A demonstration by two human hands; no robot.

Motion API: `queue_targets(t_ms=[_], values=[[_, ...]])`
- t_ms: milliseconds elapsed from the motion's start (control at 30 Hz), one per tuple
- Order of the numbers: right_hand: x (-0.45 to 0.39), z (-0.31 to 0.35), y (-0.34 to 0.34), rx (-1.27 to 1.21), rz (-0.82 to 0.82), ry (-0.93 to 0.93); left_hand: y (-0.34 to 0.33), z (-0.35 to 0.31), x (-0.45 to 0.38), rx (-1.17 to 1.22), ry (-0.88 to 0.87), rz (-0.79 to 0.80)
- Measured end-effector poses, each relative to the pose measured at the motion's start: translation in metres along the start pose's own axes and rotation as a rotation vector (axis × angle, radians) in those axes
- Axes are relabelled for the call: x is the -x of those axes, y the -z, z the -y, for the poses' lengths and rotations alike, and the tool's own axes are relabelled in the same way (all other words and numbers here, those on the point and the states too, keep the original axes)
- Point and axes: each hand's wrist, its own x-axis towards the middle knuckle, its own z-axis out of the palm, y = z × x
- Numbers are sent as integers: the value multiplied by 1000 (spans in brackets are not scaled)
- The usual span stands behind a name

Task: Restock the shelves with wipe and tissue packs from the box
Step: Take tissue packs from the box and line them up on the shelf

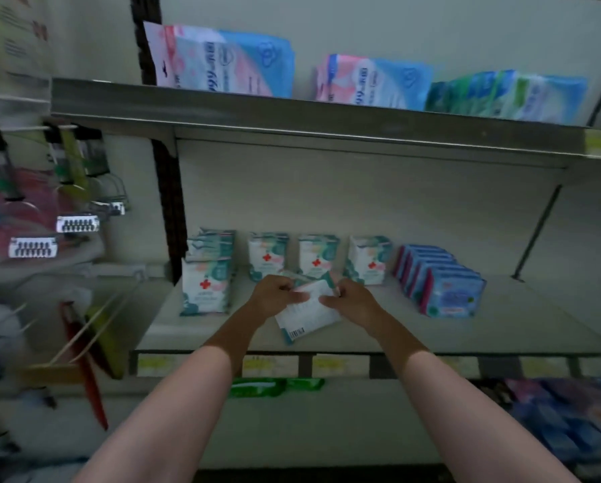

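Observation:
Both hands hold one white and teal wipe pack (307, 317) over the middle shelf (466, 329), its barcode side facing me and tilted. My left hand (274, 296) grips its left top corner, my right hand (351, 301) its right top corner. Behind it stand rows of matching white packs with a red cross (206, 287), (267, 256), (316, 256), (367, 259). A row of blue tissue packs (445, 282) stands to the right. The box is not in view.
The upper shelf (292, 116) carries pink-and-blue packs (222, 61) and green-blue packs (508, 95). Hooks with hanging goods (75, 224) stick out at the left. Green packs (274, 386) and blue packs (571, 420) lie on the lower shelf.

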Motion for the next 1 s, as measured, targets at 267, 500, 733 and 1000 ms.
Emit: queue_targets(t_ms=[267, 500, 733, 1000], values=[[-35, -1, -2, -71, 233, -12, 6, 2, -11, -390, 325, 160], [-40, 7, 21, -537, 282, 174, 28, -3, -18, 71, 400, 238], [-45, 14, 11, -821, 200, 175, 29, 5, -18, 393, 348, 440], [-37, 19, -18, -693, 52, -97, 18, 27, -18, 439, 252, 118]])
